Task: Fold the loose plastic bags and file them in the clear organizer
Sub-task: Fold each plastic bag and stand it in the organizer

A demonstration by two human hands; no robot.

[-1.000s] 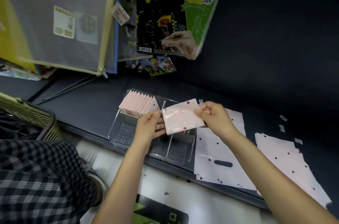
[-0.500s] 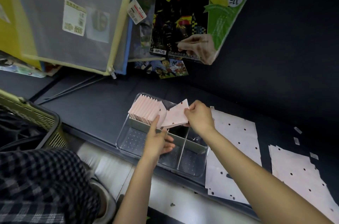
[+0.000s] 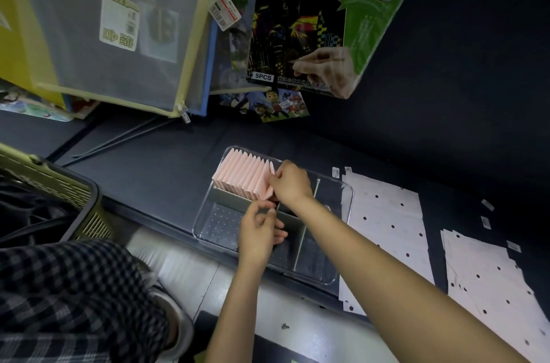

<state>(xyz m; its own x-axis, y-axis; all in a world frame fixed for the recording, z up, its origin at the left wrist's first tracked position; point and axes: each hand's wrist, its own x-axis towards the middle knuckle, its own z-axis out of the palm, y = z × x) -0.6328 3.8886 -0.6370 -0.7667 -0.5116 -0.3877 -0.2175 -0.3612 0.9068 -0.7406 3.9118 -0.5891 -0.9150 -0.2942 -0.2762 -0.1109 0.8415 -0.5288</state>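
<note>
The right hand (image 3: 290, 184) sat at the near-right end of the row of folded pale pink plastic bags (image 3: 245, 175) standing on edge in the far-left compartment of the clear plastic organizer (image 3: 346, 202); its fingers were curled and appeared to pinch the last folded bag against that row, though the bag itself was mostly hidden behind the hand. The row's long axis ran from about 10 o'clock to 4 o'clock across the dark table (image 3: 154, 172), each bag upright with its peaked top edge pointing up, so the filed bag lay directly under the right fingers and that hand was plainly the nearer. The left hand (image 3: 259, 231) hovered over the near compartments at about 7 o'clock from the row, fingers loosely curled and holding nothing that could be seen. I judged this bag nearly seated. Flat white dotted plastic bags (image 3: 387, 223) lay unfolded at 3 o'clock of the organizer, with a second pile (image 3: 491, 285) beyond at 4 o'clock.
</note>
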